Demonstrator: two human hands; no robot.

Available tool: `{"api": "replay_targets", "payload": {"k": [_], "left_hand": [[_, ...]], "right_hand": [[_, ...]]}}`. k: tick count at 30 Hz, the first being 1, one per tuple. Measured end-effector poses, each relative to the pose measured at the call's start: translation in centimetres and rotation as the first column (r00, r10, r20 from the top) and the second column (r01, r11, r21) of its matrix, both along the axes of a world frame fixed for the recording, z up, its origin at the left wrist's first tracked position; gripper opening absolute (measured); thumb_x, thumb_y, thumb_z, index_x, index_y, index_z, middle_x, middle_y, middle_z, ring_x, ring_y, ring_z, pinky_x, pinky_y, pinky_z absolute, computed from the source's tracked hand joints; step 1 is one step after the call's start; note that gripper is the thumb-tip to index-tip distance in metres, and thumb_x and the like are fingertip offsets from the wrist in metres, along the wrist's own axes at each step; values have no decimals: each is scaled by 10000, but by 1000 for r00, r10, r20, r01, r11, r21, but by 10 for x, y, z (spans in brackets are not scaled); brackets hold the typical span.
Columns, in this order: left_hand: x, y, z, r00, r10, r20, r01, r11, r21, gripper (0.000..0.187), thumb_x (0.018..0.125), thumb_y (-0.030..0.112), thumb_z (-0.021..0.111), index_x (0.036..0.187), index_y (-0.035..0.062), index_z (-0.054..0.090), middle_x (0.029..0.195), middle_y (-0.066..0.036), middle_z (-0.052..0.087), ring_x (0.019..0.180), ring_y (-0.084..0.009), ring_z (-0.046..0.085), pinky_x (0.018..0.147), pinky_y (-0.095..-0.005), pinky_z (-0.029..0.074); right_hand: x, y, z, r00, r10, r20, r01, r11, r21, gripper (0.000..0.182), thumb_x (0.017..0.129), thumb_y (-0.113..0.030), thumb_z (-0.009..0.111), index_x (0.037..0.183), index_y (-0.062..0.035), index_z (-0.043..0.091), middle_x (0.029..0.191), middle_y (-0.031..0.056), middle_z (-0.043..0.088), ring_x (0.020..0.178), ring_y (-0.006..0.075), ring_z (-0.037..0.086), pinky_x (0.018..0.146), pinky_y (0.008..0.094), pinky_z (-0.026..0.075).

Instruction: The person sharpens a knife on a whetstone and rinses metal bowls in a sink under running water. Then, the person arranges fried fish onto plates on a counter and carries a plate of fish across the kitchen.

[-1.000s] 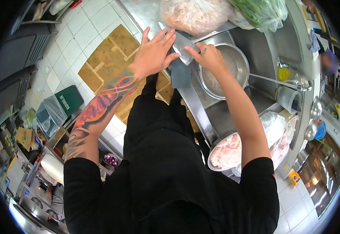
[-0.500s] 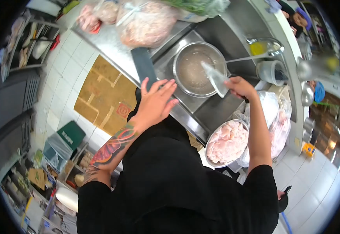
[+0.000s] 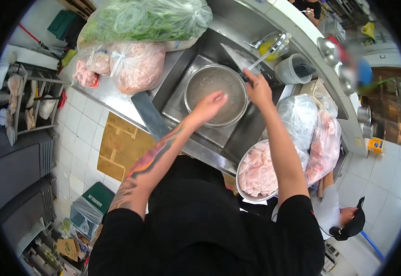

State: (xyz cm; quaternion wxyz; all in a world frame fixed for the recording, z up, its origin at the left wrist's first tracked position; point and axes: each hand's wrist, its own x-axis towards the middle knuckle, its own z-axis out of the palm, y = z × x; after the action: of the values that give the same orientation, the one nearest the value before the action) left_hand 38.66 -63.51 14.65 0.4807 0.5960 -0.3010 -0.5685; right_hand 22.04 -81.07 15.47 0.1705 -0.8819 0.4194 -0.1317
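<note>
My right hand (image 3: 259,89) is closed around the dark handle of a broad-bladed knife (image 3: 238,58). The blade points up and left beyond the bowl's far rim, beside the tap's spout (image 3: 261,59). My left hand (image 3: 213,105) hovers over a round metal bowl (image 3: 192,112) of cloudy water; its fingers look drawn together but are smeared by motion. The bowl stands in a steel sink (image 3: 173,108). A long grey slab like a whetstone (image 3: 149,115) lies across the sink's near left edge, partly behind my left forearm.
A metal bowl of raw meat pieces (image 3: 258,170) and bagged meat (image 3: 324,147) sit right of the sink. Left are a bag of meat (image 3: 138,66) and bagged greens (image 3: 140,23). A plastic tub (image 3: 294,69) stands by the tap. A person in a cap (image 3: 347,221) is at lower right.
My left hand has moved from beside the slab to over the bowl. My right hand has carried the knife from above the bowl's right side to beyond its far rim, near the spout.
</note>
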Motion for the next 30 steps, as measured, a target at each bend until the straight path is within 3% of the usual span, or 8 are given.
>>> {"api": "replay_targets", "payload": {"k": [4,8,13,15,16,19,22,30], "left_hand": [[-21,-99,-22,786,221,-578,-225,972,66,308,998,280,636,1135,4,654,1034,-127,706,970,-240,694,892,-378,560],[-28,-139,-21,912,273,-306,-250,962,113,156,907,121,733,880,-12,655,766,-122,691,602,-195,684,535,-300,579],[30,-136,13,961,236,145,-240,971,10,365,985,347,647,1073,-7,655,927,-93,728,768,-158,724,649,-273,570],[35,-125,-17,932,281,228,-271,960,-76,396,987,384,639,1098,4,646,980,-91,726,844,-154,715,710,-281,567],[36,-116,-15,890,340,303,-303,939,-164,427,989,421,632,1124,16,637,1033,-89,724,919,-150,707,770,-289,565],[21,-72,20,963,170,-210,-147,982,120,463,987,463,628,1156,32,617,1086,-81,709,1015,-138,671,853,-302,546],[16,-50,28,888,-96,-449,91,995,-33,410,974,439,662,1091,47,638,1041,-66,714,934,-136,687,810,-295,561],[20,-36,51,946,-194,-259,170,979,-111,247,932,295,746,926,56,682,877,-50,718,773,-132,705,725,-289,594]], "right_hand": [[-2,40,19,996,-66,52,69,996,-49,483,837,-101,704,1297,-242,669,968,93,615,885,302,649,756,417,522],[-35,63,32,987,-120,112,132,985,-107,452,822,-68,708,1258,-185,688,946,86,621,855,291,639,718,390,515],[-67,61,18,924,-249,292,206,963,171,339,886,-94,675,1224,-80,694,783,106,646,645,219,624,609,345,510],[-63,63,28,741,-597,306,105,553,826,255,958,-152,641,1153,12,666,726,66,632,532,130,566,478,286,453],[-61,67,32,752,-557,351,8,541,841,229,1005,-190,593,1048,30,637,731,39,623,497,79,524,412,242,396],[-59,85,55,750,-552,364,-117,431,895,201,1013,-187,574,974,5,621,724,37,623,499,88,532,422,247,406],[-64,100,73,760,-527,382,-172,404,899,205,1026,-194,559,977,-5,619,726,40,619,491,88,528,421,241,404],[-86,109,93,785,-472,401,-258,339,905,232,1029,-220,567,1023,6,619,733,57,634,480,85,531,418,224,408]]}}
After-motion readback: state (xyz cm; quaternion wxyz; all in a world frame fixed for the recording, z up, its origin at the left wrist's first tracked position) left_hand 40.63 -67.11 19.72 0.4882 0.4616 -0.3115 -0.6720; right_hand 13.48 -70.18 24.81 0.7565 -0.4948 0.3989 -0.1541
